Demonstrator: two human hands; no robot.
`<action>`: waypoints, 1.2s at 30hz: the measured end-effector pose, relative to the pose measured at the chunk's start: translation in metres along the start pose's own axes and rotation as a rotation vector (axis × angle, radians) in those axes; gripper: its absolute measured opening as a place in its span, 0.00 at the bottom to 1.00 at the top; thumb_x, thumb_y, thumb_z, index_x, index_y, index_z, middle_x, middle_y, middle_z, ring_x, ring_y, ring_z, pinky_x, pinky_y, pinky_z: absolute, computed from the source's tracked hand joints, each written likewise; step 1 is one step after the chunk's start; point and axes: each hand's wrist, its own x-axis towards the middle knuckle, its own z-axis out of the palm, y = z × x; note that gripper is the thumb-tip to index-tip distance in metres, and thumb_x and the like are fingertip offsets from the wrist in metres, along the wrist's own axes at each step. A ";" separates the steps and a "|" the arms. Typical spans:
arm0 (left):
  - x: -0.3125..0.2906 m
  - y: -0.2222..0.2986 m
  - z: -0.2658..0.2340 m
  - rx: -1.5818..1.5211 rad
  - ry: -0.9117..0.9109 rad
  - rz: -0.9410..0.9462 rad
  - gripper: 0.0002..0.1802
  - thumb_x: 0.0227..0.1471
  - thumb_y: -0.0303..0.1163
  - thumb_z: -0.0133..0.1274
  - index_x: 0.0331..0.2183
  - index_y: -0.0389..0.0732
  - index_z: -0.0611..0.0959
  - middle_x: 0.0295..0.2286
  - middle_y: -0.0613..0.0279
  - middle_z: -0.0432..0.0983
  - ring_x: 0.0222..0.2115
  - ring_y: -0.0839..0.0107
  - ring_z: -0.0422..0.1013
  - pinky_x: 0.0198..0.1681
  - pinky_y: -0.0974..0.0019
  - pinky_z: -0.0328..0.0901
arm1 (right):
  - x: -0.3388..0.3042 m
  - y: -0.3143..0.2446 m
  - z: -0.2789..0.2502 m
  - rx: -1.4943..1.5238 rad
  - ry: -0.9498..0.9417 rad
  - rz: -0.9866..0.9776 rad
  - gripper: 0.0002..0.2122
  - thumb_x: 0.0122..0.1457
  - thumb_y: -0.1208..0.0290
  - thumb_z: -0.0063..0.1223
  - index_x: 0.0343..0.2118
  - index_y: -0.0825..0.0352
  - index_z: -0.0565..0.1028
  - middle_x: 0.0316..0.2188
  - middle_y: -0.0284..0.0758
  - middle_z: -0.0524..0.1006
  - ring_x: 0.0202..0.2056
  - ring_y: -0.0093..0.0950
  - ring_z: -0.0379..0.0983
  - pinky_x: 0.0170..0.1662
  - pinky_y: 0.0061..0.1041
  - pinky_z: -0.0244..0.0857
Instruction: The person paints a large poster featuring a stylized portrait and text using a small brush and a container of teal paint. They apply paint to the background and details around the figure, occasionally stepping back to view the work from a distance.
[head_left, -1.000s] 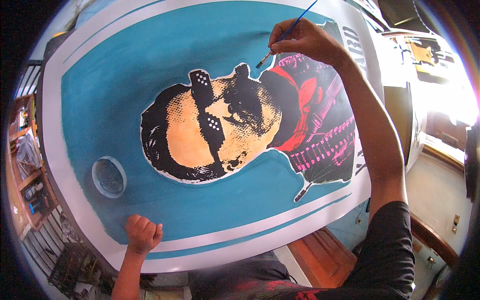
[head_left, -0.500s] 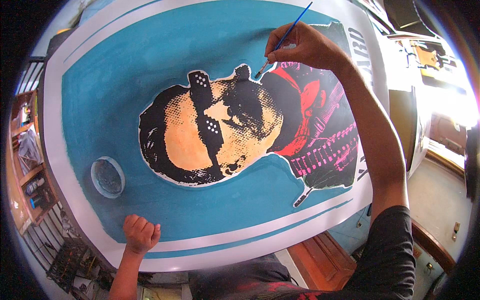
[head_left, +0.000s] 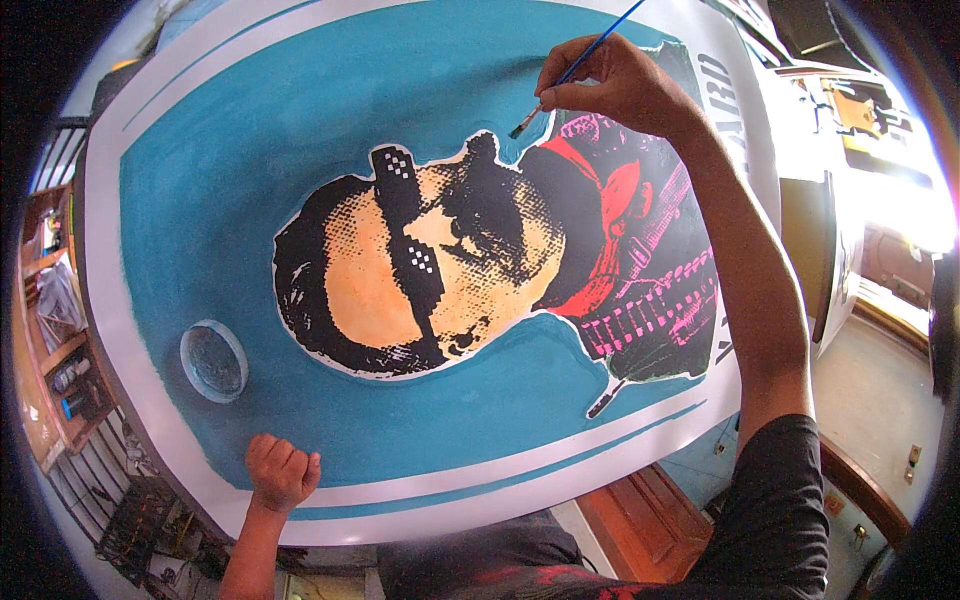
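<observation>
A large white sheet (head_left: 120,300) bears a portrait figure (head_left: 375,285) lying sideways, in black, orange, red and pink, on a painted teal background (head_left: 250,150). My right hand (head_left: 610,85), at the far side, pinches a thin paintbrush (head_left: 592,50) with a blue handle. Its dark, wet-looking bristles point down and left, above the teal strip beside the figure's white outline; whether they touch the paper I cannot tell. My left hand (head_left: 283,472) rests as a loose fist on the sheet's near-left part, with nothing visible in it. A round transparent dish (head_left: 214,361) stands beyond it on the teal.
Wooden shelves (head_left: 60,350) with bottles and a plastic bag are at the left, beside metal bars (head_left: 85,490). A reddish-brown wooden piece (head_left: 645,520) lies below the sheet's near edge. Bright light falls on the right, near a pale panel (head_left: 880,400).
My right hand has shifted slightly right, and the brush tip has moved up, away from the figure's outline. My left hand stays in its place as a fist.
</observation>
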 end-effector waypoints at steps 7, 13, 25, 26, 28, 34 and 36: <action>0.000 0.000 -0.001 -0.012 0.000 0.000 0.20 0.48 0.34 0.54 0.14 0.45 0.63 0.17 0.62 0.55 0.20 0.63 0.57 0.24 0.57 0.52 | 0.000 -0.012 0.004 0.012 -0.050 -0.052 0.07 0.53 0.69 0.64 0.31 0.65 0.80 0.30 0.34 0.81 0.35 0.24 0.79 0.44 0.26 0.71; -0.002 0.000 0.001 0.003 -0.001 -0.002 0.20 0.49 0.34 0.53 0.13 0.45 0.63 0.17 0.62 0.56 0.20 0.63 0.57 0.24 0.58 0.52 | 0.000 -0.008 0.012 0.037 -0.047 -0.097 0.08 0.53 0.68 0.63 0.31 0.67 0.80 0.26 0.33 0.80 0.30 0.22 0.76 0.39 0.25 0.69; -0.003 -0.001 0.000 0.012 -0.009 0.008 0.20 0.50 0.35 0.53 0.13 0.45 0.64 0.17 0.62 0.56 0.20 0.63 0.57 0.24 0.57 0.51 | -0.005 -0.013 0.004 -0.052 0.004 0.001 0.08 0.53 0.68 0.63 0.31 0.66 0.79 0.28 0.33 0.81 0.35 0.23 0.78 0.43 0.27 0.71; -0.003 -0.001 0.000 0.010 -0.012 0.003 0.20 0.50 0.35 0.53 0.13 0.45 0.64 0.17 0.62 0.56 0.20 0.63 0.57 0.24 0.57 0.51 | -0.005 -0.013 0.004 -0.070 -0.001 -0.015 0.08 0.53 0.68 0.64 0.30 0.66 0.79 0.28 0.33 0.81 0.35 0.23 0.78 0.43 0.27 0.71; -0.003 -0.001 0.001 0.006 -0.017 -0.005 0.20 0.50 0.35 0.53 0.13 0.45 0.64 0.17 0.62 0.56 0.20 0.63 0.57 0.24 0.57 0.52 | -0.005 -0.007 0.006 -0.024 -0.003 -0.061 0.08 0.53 0.68 0.64 0.31 0.66 0.79 0.29 0.33 0.81 0.34 0.24 0.78 0.43 0.27 0.71; -0.004 0.000 -0.001 -0.027 -0.053 -0.011 0.18 0.52 0.34 0.51 0.16 0.43 0.65 0.17 0.59 0.58 0.20 0.58 0.59 0.24 0.54 0.52 | -0.002 -0.018 0.006 -0.028 -0.098 -0.037 0.07 0.53 0.69 0.64 0.30 0.66 0.80 0.29 0.33 0.81 0.35 0.23 0.78 0.44 0.26 0.70; 0.000 0.000 -0.001 -0.008 -0.030 -0.005 0.20 0.50 0.34 0.53 0.14 0.44 0.64 0.16 0.61 0.56 0.19 0.61 0.57 0.23 0.56 0.51 | -0.002 -0.019 0.007 -0.011 -0.108 -0.025 0.07 0.53 0.69 0.64 0.30 0.66 0.80 0.29 0.33 0.80 0.34 0.23 0.77 0.44 0.26 0.70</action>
